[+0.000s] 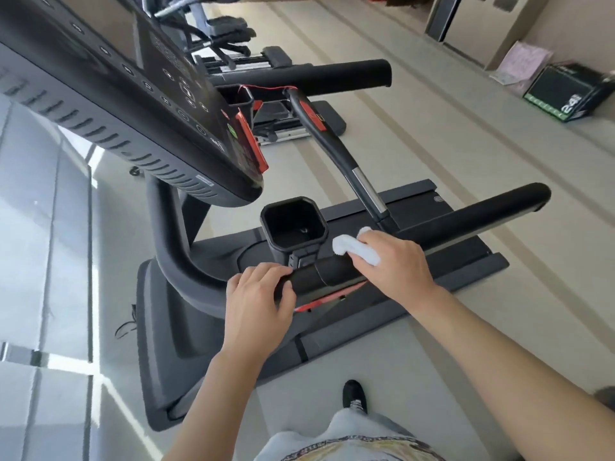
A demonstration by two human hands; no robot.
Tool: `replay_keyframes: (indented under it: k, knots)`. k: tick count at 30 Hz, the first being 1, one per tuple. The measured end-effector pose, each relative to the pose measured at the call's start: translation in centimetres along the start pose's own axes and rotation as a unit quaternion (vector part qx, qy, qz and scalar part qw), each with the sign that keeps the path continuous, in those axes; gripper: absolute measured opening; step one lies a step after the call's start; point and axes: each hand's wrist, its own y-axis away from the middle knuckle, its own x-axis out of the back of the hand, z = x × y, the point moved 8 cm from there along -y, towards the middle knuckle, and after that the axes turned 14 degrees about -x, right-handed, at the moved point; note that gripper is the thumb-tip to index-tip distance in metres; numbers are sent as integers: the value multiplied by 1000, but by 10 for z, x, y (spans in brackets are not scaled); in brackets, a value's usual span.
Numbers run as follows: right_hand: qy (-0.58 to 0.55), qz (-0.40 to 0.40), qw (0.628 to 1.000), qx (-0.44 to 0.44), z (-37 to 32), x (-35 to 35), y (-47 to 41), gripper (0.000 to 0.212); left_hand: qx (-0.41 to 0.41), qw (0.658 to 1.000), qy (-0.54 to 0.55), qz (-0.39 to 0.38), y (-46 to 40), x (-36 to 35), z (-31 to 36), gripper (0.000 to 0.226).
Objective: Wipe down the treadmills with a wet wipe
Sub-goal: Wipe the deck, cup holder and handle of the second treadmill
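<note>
While the white wet wipe (356, 249) lies bunched and folded under the fingers, the right hand (391, 264) presses it onto the near handrail (432, 229) of the treadmill (382, 314), just where the padded bar meets its thicker collar. The wipe looks thick and crumpled, its loose end poking out at about ten o'clock from the knuckles, with no visible soiling. The fingers curl over it, closed on the wad, apparently so the palm can bear down along the bar. At nine o'clock from that hand, the left hand (258, 302) wraps the handrail's lower section, fingers closed around the tube, probably to steady the person leaning in from the side. Just beyond the hands, at twelve o'clock, sits an open black cup holder (293, 224); above it, toward eleven o'clock, hangs the console (133, 104) with its red safety clip (251, 141). A second handrail (319, 76) crosses at one o'clock. Further machines (219, 34) stand well apart at the top of the pale floor (432, 104).
</note>
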Motion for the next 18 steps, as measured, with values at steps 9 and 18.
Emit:
replay_keyframes:
  k: [9, 18]
  knots:
    - [-16, 5, 1000, 12, 60, 3, 6, 26, -95, 994, 54, 5, -57, -38, 55, 21]
    - [-80, -72, 994, 9, 89, -6, -125, 30, -12, 998, 54, 12, -134, -88, 66, 21]
